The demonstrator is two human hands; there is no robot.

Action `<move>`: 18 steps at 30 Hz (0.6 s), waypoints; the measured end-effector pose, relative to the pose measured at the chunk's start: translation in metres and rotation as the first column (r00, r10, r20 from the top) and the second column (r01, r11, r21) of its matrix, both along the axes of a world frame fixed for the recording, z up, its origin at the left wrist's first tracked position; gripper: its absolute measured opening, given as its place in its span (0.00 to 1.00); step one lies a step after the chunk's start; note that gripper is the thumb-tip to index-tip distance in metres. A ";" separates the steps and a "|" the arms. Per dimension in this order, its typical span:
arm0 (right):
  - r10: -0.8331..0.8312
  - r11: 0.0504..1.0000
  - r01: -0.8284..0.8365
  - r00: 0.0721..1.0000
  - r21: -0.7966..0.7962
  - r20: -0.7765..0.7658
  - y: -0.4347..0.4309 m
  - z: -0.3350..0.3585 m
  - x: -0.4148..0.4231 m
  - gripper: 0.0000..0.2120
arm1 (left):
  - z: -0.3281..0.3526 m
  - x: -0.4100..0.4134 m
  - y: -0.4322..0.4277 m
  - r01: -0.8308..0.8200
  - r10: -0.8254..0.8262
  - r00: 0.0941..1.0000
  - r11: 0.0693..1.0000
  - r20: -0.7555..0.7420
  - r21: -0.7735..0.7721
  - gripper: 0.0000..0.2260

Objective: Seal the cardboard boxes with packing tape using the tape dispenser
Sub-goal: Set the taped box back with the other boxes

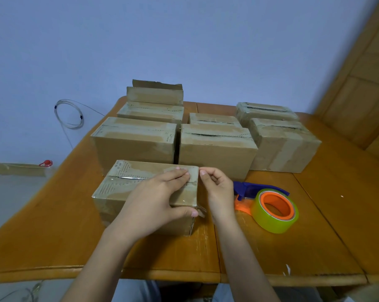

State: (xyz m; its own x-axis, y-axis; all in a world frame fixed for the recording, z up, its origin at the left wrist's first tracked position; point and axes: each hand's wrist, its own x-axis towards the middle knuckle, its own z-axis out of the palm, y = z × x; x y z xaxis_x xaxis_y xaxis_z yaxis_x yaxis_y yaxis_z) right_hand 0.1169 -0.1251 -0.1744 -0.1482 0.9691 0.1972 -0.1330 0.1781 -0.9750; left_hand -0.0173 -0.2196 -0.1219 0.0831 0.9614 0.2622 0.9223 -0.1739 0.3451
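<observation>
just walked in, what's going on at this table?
A person is working on the nearest cardboard box. The left hand lies flat on its top, fingers over the centre seam, thumb on the front face. The right hand is at the box's right end with fingers curled; whether it pinches tape is unclear. The tape dispenser lies untouched on the table to the right. More boxes stand behind.
</observation>
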 end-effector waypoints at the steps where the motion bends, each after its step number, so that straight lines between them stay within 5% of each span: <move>1: -0.020 1.000 0.020 1.000 0.014 -0.004 -0.002 0.000 -0.001 0.08 | 0.001 0.000 0.000 -0.001 0.001 1.000 1.000 -0.006 0.001 0.42; 7: -0.082 0.989 0.078 0.996 0.125 0.028 -0.015 -0.005 -0.002 0.12 | 0.001 0.001 -0.002 -0.003 0.003 1.000 1.000 -0.023 0.028 0.39; 18: 0.188 0.968 -0.229 0.931 0.099 0.314 -0.023 -0.006 0.022 0.30 | 0.001 0.002 -0.001 -0.012 0.012 1.000 1.000 -0.009 0.020 0.45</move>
State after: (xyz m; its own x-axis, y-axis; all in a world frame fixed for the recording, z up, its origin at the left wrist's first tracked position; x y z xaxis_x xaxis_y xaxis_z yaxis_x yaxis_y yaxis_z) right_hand 0.1393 -0.1478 -0.1807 -0.4163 0.8781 0.2358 0.1132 0.3074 -0.9448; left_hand -0.0158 -0.2207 -0.1207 0.0741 0.9570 0.2806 0.9276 -0.1694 0.3329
